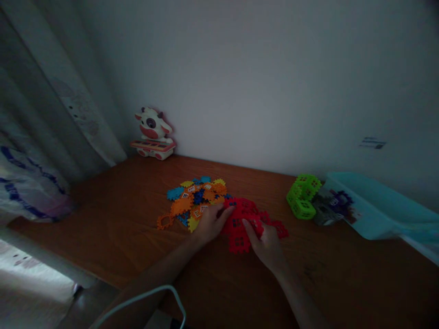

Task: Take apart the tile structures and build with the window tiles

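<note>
Red plastic building tiles (pixel 239 241) with window-like holes and toothed edges are between my two hands, some joined at angles. My left hand (pixel 211 223) grips their left side, its thumb lying along the top edge. On the right side, my right hand (pixel 265 242) pinches a tile with the thumb in front; its other fingers are mostly hidden. More red tiles (pixel 280 228) lie on the table just beyond my right hand. Close behind my left hand is a loose pile of orange, blue and yellow tiles (pixel 183 204).
A green tile construction (pixel 302 196) stands at the right, beside a grey piece (pixel 324 211) and a light-blue bin (pixel 377 205). At the back left sits a cow toy keyboard (pixel 154 135) near the wall. A plastic bag (pixel 30 187) is at the left table edge; a pale cable (pixel 147 292) crosses low in front.
</note>
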A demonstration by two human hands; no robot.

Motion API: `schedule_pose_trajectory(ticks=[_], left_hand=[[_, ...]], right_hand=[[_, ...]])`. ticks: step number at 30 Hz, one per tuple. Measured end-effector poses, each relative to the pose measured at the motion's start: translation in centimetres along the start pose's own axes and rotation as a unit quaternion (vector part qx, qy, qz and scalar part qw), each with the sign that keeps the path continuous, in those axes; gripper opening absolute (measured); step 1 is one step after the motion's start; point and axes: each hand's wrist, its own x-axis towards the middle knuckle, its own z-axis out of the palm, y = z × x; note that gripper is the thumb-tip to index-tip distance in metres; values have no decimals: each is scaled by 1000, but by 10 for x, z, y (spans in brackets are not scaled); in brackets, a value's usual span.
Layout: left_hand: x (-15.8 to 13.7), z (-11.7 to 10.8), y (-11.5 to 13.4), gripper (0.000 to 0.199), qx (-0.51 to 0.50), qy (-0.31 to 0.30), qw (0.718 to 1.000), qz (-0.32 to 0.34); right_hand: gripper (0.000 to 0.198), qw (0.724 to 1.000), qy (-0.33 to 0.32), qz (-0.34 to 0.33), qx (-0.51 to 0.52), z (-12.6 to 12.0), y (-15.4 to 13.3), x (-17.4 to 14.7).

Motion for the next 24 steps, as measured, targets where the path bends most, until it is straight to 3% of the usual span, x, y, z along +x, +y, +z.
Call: schedule_pose_trajectory(ticks=[3,8,11,13,15,17,19,22,24], left_hand=[[0,-3,-2,42,107,35,991,74],[3,-8,0,43,66,51,995,50],[12,-32,4,41,-13,195,980,24],[20,-54,4,40,-78,312,947,9],[27,-71,-1,42,-123,371,920,16],[30,-75,-10,44,-158,354,922,-2],[30,-64,-17,45,-166,298,939,-37],[22,-32,-22,45,-144,186,968,-87],[12,-11,-20,42,-120,115,983,-85]], right_hand=[[32,999,13,-20,-41,2,-2,0],[35,1000,13,-2,-11,3,-7,-1],[38,998,46,31,9,-4,-4,1],[42,992,101,67,24,-11,-1,4],[44,978,173,105,45,-19,2,7],[44,963,223,136,71,-23,3,10],[45,950,244,165,105,-23,2,11],[47,936,218,215,174,-15,-1,10],[47,928,175,246,220,-7,-3,8]])
